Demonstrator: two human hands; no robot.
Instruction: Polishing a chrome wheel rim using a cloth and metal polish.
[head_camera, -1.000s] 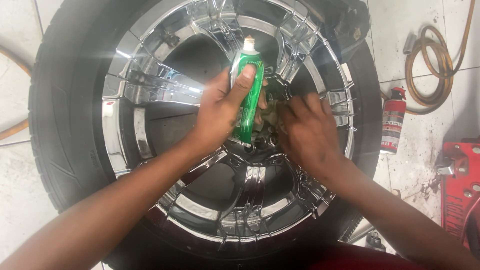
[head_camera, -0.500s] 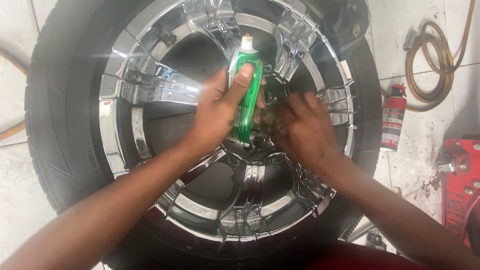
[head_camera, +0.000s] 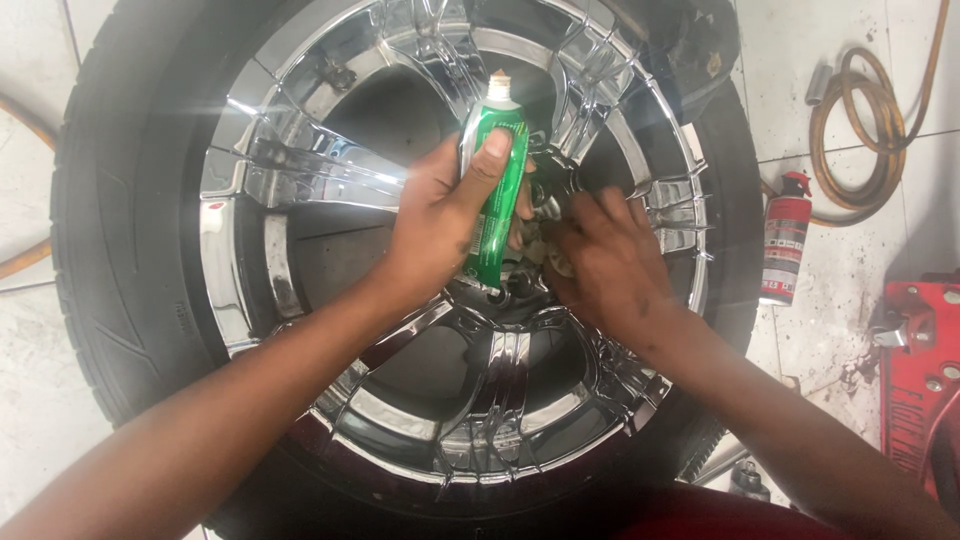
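A large chrome wheel in a black tyre fills the view. My left hand grips a green tube with a white neck, pointing up over the hub. My right hand rests just right of it with fingers bent over the hub, pressing a small grey wad against the chrome. Whether the wad is a cloth I cannot tell.
A red spray can stands on the white tiled floor right of the tyre. Coiled hose lies at the upper right. Red equipment sits at the right edge. A hose runs along the left edge.
Both hands stay at the hub. The view has shifted slightly; the tube and the right hand keep nearly the same places.
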